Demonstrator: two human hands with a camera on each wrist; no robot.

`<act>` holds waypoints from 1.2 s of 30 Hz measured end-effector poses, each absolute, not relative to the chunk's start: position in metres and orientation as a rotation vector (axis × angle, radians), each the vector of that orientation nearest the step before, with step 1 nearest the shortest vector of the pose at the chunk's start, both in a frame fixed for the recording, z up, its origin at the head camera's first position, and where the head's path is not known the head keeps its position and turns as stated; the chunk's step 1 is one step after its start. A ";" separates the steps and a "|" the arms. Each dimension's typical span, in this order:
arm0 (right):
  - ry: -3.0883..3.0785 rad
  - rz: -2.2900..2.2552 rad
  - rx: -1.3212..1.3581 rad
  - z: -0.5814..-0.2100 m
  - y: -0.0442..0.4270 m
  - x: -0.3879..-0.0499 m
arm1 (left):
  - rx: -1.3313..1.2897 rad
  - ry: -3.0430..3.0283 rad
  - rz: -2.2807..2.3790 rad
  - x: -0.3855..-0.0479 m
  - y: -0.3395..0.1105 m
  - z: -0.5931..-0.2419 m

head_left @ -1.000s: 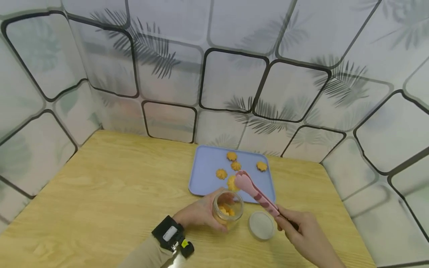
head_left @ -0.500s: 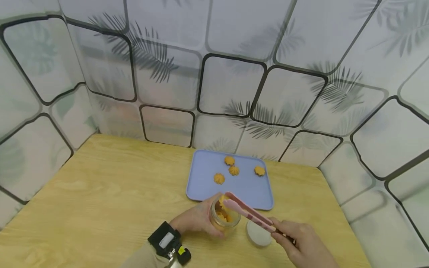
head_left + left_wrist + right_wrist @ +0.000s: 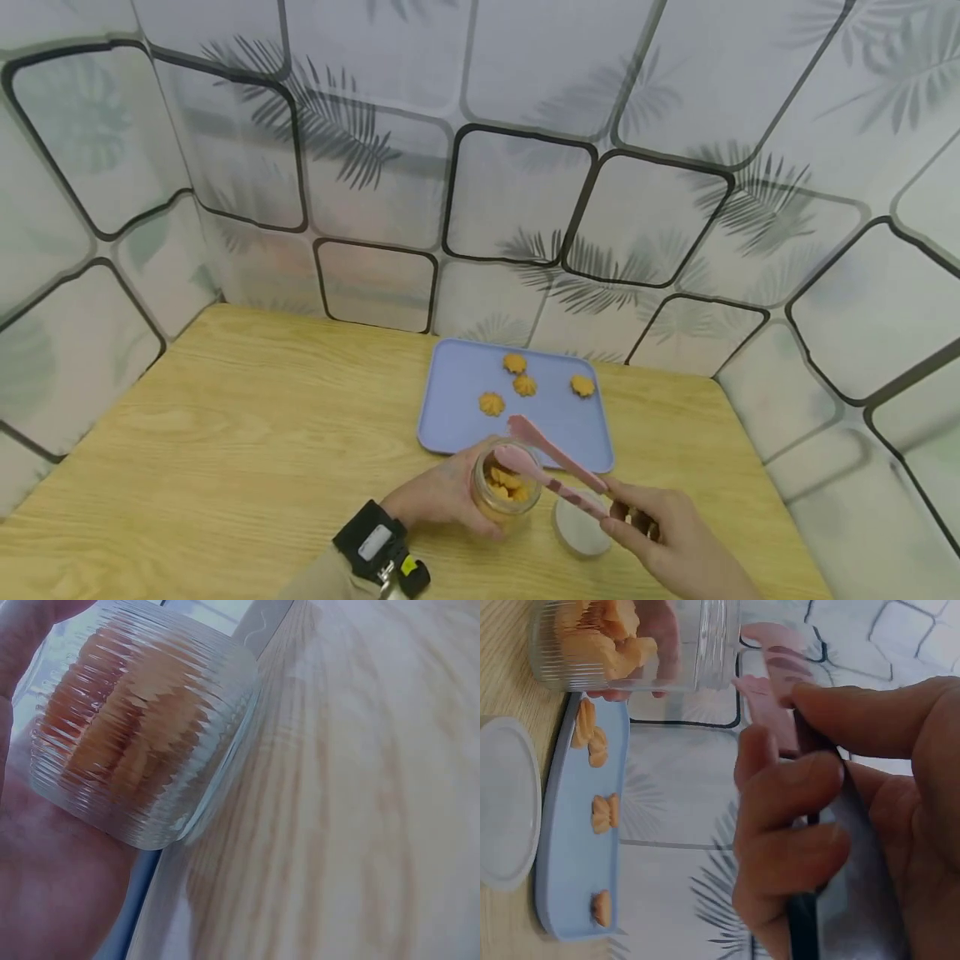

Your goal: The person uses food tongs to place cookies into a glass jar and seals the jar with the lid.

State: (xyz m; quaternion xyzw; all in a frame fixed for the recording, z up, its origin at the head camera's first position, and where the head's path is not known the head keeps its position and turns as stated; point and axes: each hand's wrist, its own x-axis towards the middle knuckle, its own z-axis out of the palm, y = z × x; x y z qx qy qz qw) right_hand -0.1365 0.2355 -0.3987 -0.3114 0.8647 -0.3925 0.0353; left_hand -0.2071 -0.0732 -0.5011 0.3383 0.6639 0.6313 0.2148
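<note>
1. My right grip point(image 3: 677, 533) is holding the pink tongs point(image 3: 558, 455), whose arms are standing apart with nothing between.
2. The tongs are pointing forward-left, one tip hanging above the mouth of the jar point(image 3: 517, 510).
3. My left grip point(image 3: 441, 500) is clasping that jar.
4. Four biscuits point(image 3: 492, 404) are lying beyond it on the blue tray point(image 3: 456, 387).
5. Ridged glass is blurring the jar's contents; the tongs are partly covering the lid point(image 3: 585, 535).

Light wood-grain table point(image 3: 262, 417) on my feed, blue tray point(image 3: 450, 404) by its far edge, right of that edge's middle, round white lid point(image 3: 579, 533) lying flat, nearer the right edge than the left.
</note>
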 end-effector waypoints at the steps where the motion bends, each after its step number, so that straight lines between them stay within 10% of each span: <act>1: 2.648 -1.228 -0.893 -0.397 0.235 -0.140 | 0.938 1.826 1.761 -0.207 -0.072 -0.501; 9: 3.061 -0.829 -0.380 -0.414 0.220 -0.180 | 0.926 1.756 1.770 -0.204 -0.063 -0.502; 23: 3.207 -0.367 -0.593 -0.450 0.183 -0.270 | 0.914 1.797 1.754 -0.205 -0.068 -0.501; 36: 3.152 -0.581 -0.626 -0.454 0.187 -0.285 | 0.916 1.813 1.755 -0.208 -0.073 -0.498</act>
